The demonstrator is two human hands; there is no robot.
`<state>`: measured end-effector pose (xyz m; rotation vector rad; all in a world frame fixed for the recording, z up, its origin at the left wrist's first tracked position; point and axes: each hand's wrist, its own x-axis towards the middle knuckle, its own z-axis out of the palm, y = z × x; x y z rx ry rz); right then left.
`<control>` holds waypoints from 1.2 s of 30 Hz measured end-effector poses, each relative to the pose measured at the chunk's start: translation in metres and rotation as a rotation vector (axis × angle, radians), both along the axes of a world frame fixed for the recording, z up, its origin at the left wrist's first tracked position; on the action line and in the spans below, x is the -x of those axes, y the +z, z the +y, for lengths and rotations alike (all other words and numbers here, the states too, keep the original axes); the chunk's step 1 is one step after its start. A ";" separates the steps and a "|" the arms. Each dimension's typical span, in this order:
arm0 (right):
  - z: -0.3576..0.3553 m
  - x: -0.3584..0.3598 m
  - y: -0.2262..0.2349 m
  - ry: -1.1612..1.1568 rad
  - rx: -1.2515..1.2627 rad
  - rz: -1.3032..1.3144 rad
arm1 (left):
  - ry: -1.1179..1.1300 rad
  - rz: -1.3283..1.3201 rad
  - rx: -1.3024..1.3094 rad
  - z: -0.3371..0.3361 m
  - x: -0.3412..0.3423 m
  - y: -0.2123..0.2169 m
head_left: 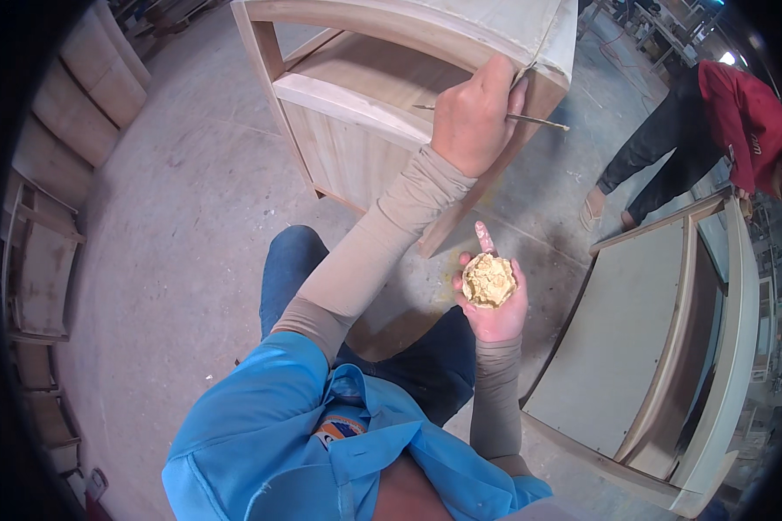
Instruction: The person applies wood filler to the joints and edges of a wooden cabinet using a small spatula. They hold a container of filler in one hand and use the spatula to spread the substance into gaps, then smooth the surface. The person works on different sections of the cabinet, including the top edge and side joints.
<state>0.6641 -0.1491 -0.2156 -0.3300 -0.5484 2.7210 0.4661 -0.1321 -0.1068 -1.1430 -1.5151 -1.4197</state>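
My left hand (pixel 471 117) is closed, its knuckles up, at the upper corner of a pale wooden cabinet (pixel 356 152). A thin dark stick (pixel 537 120) passes crosswise through its fingers, with a yellowish smear on the right end. The fingertips meet the corner joint, where a crusty line runs over the top; what they pinch there is partly hidden. Lower down, my right hand (pixel 498 323) lies palm up, cupping a round shallow holder of lumpy yellowish putty (pixel 488 281). One of its fingers sticks out past the holder, smeared with pale paste.
On the right a second wooden cabinet frame (pixel 608 326) lies tilted, and a person in a red top (pixel 743 122) bends over its far end. Curved wooden panels (pixel 87 78) and frames (pixel 43 269) line the left side. Concrete floor (pixel 174 234) lies between.
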 end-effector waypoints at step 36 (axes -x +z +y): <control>0.002 -0.013 -0.010 -0.037 0.101 0.130 | -0.032 -0.070 0.004 -0.006 0.001 -0.005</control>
